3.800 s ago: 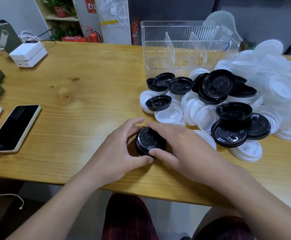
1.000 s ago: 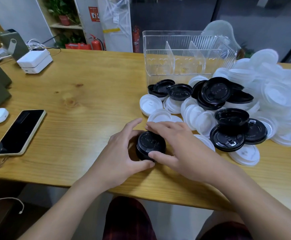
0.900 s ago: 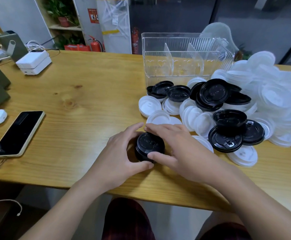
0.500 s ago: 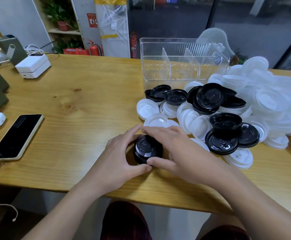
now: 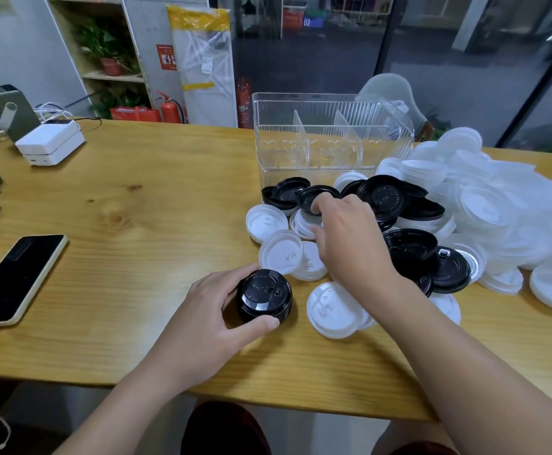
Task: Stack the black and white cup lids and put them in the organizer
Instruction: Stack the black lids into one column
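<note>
A short stack of black lids [image 5: 265, 295] stands on the wooden table near its front edge. My left hand [image 5: 209, 318] grips that stack, thumb in front and fingers behind. My right hand [image 5: 350, 238] reaches out over the pile, its fingertips on an upturned black lid [image 5: 314, 197] lying on white lids. Loose black lids [image 5: 383, 197] and white lids [image 5: 279, 252] lie spread in front of the clear plastic organizer [image 5: 330, 142], whose compartments hold nothing.
A big heap of white lids [image 5: 497, 205] fills the table's right side. A phone [image 5: 15, 279] lies at the left, a white box [image 5: 50, 146] with cables farther back. The table's front edge [image 5: 268, 394] is close to me.
My right hand has left the black stack and moved forward to an upturned black lid near the organizer. My left hand still holds the stack. The camera has tilted up.
</note>
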The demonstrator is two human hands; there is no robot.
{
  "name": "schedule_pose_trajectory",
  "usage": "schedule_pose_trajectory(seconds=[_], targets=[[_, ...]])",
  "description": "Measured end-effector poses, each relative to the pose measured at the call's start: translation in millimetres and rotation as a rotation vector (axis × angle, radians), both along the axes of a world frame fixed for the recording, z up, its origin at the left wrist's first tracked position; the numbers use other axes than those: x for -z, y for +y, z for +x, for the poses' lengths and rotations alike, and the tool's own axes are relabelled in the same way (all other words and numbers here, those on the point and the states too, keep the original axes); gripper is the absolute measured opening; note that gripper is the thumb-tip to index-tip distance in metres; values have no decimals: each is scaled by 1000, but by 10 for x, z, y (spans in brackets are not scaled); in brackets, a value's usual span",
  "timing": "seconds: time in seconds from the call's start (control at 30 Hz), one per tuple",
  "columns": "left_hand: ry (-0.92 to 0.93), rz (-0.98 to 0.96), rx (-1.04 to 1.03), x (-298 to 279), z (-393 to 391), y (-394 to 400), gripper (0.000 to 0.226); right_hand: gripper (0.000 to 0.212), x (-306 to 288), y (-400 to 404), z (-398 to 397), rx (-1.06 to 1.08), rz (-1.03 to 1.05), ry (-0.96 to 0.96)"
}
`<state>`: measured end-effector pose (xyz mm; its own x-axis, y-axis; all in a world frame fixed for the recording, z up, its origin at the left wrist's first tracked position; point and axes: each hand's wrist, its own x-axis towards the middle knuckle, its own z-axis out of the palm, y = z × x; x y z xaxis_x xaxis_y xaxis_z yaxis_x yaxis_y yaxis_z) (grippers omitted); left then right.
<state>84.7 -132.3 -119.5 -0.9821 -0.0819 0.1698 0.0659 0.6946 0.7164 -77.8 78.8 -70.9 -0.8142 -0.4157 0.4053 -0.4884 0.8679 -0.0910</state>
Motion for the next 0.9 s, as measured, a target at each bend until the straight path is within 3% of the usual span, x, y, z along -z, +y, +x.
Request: schedule_pose_trajectory(seconds=[0.2, 0.47, 0.7, 0.9], targets=[[-9, 2, -9, 0, 6, 6, 76, 39, 83, 19, -6, -14, -97, 33], [-18, -8, -12, 8, 10, 4, 78, 23, 74, 127, 169, -184, -340, -40], [-26, -9, -19, 7, 8, 5, 78, 14, -183, 222, 475, -290, -587, -387], [-31, -14, -21, 0, 8, 9, 78, 27, -154, 172, 635, -323, -853, -612]])
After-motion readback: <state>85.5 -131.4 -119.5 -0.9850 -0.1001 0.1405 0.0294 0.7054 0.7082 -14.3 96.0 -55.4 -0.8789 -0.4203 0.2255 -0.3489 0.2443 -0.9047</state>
